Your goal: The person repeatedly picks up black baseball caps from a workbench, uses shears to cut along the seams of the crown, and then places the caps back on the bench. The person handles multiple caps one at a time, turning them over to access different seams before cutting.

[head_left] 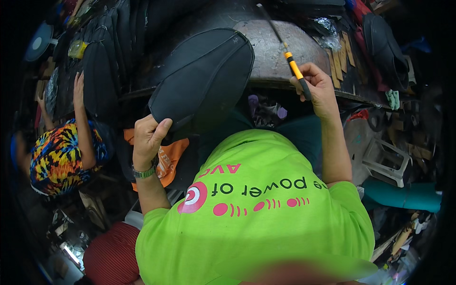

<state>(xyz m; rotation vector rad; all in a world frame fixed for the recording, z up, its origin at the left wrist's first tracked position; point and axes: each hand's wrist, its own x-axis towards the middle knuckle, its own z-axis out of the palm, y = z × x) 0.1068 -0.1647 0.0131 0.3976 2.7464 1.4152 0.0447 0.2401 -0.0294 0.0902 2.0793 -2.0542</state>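
My left hand [151,142], with a watch at its wrist, grips the near end of a long, rounded black panel [209,71] with raised seams. The thumb lies on top, and the panel is held up tilted in front of the workbench [278,40]. In my right hand [317,88] is a slim tool [295,66] with a yellow and black handle and a long thin dark shaft. Its tip points up and to the left, over the bench, apart from the panel. The tool's exact kind does not show.
Similar black panels [102,61] stand stacked at the far left, beside a co-worker in a colourful shirt [64,159]. Wooden strips [343,54] lie on the bench's right. A white plastic stool [387,161] and a teal roll [403,195] are at right. An orange cloth [175,159] hangs near my left forearm.
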